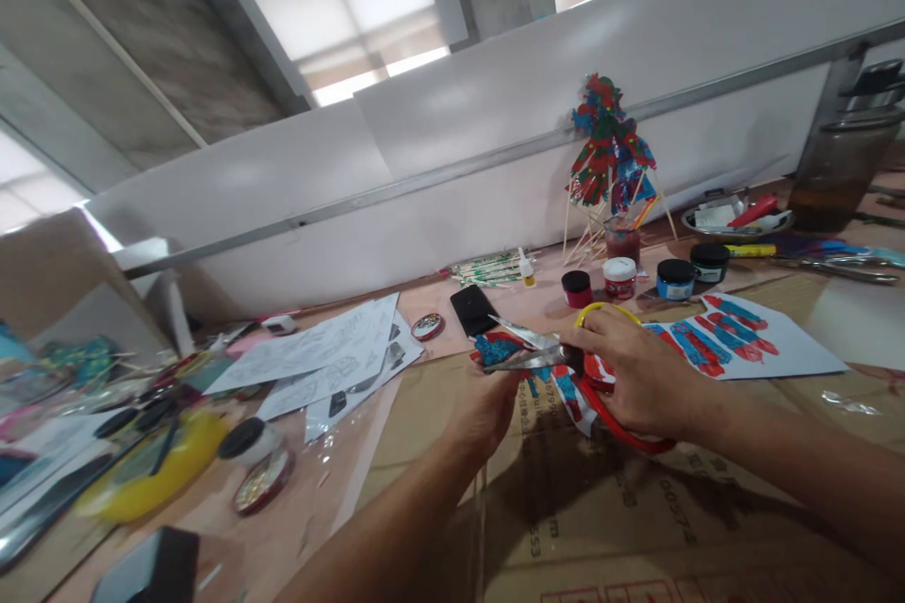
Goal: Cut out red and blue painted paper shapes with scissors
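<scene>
My right hand [629,363] is closed round the handles of a pair of scissors [527,356] with one yellow and one red loop. Their blades are spread apart and point left, around a piece of painted paper [499,349] in blue and red. My left hand [487,410] grips that paper by its near side; its fingertips are partly hidden. A strip of the painted paper [571,398] hangs below the blades. Under both hands lies a flat sheet of printed cardboard [551,518]. Right of the scissors rests a white sheet [770,344] with blue and red painted shapes.
A black phone [472,309] lies behind my left hand. Paint jars [675,280] stand at the back right, near painted paper shapes on sticks [608,146] in a cup. Printed sheets [318,349] and a yellow object [159,471] are on the left. A bottle [845,151] stands far right.
</scene>
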`<state>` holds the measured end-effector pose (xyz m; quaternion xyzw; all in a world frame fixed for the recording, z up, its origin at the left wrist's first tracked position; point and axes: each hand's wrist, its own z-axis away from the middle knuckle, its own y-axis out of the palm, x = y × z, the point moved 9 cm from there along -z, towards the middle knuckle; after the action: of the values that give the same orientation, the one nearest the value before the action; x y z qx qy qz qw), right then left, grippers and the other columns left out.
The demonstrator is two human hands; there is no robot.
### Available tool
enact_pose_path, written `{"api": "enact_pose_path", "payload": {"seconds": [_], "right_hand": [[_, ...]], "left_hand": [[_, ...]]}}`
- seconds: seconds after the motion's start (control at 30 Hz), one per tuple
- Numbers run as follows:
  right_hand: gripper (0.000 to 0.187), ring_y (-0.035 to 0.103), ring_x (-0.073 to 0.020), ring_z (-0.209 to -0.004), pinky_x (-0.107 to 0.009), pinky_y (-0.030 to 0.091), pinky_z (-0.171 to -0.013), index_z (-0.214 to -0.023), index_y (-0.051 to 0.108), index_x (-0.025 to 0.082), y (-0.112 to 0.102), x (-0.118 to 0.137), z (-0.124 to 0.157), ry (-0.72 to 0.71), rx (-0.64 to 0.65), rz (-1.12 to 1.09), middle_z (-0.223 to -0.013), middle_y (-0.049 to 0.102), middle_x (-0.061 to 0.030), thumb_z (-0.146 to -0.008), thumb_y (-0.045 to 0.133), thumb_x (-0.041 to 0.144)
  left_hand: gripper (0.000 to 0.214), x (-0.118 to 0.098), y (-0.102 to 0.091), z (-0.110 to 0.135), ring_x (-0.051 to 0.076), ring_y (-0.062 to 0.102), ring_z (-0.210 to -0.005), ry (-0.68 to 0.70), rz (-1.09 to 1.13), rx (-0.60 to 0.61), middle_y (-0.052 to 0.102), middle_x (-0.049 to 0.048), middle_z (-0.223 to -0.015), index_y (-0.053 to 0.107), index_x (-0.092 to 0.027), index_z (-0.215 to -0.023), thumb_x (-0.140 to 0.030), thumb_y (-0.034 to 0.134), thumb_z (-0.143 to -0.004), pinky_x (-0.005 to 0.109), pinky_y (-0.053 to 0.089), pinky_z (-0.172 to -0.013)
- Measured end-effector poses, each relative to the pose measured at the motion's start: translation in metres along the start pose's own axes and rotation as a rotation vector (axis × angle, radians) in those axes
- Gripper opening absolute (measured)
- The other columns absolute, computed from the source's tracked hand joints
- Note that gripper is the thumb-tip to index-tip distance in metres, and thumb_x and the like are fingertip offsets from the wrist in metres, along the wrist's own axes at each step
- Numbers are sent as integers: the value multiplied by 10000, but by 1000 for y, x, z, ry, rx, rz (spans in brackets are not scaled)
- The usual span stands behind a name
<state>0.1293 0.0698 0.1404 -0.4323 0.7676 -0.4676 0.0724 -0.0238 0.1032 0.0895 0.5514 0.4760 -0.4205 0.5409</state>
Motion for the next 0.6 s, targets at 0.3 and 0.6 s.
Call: {"api": "enact_pose_path", "payload": {"seconds": [0.3, 0.6], "right_hand": [[478, 526, -258, -882, -381, 467, -772, -1183, 656, 184, 4, -2, 1, -11, 13, 26, -930, 580, -110, -718, 618, 81], [482, 523, -262, -876, -397, 471, -778, -1168, 660, 171, 2, 0, 0, -23, 19, 56, -932, 581, -118, -697, 614, 80]], "left_hand": [[185, -2, 1, -1, 206, 600, -716, 25, 51, 20, 655, -26, -655, 582, -256, -573, -220, 761, -541, 346, 495, -774], [182, -4, 1, 0, 205, 601, -720, 28, 36, 30, 652, -17, -659, 584, -245, -537, -211, 762, -556, 330, 484, -742]]}}
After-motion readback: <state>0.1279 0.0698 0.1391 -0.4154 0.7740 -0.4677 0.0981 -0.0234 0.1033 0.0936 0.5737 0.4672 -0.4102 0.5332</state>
